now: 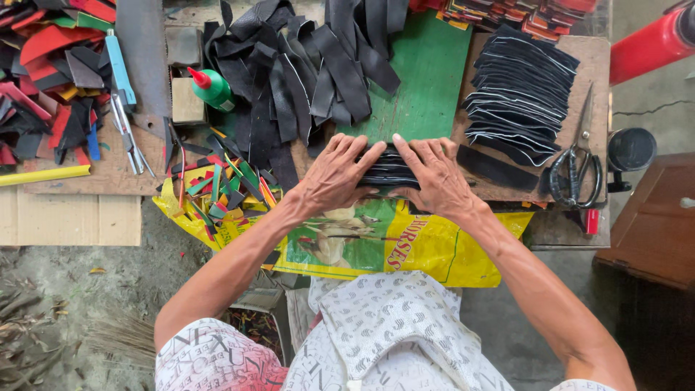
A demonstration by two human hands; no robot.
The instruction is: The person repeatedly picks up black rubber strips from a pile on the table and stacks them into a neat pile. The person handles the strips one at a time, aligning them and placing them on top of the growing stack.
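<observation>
My left hand and my right hand press together on a small stack of black rubber pieces with pale edges, squeezing it from both sides on the green mat. The stack lies flat at the near edge of the bench, mostly covered by my fingers. A fanned pile of similar black cut pieces lies on a brown board to the right. Long black strips are heaped behind my left hand.
Large black-handled scissors lie at the right on the board. A green glue bottle with a red cap, coloured offcuts, a yellow sack, pliers and a red cylinder surround the work spot.
</observation>
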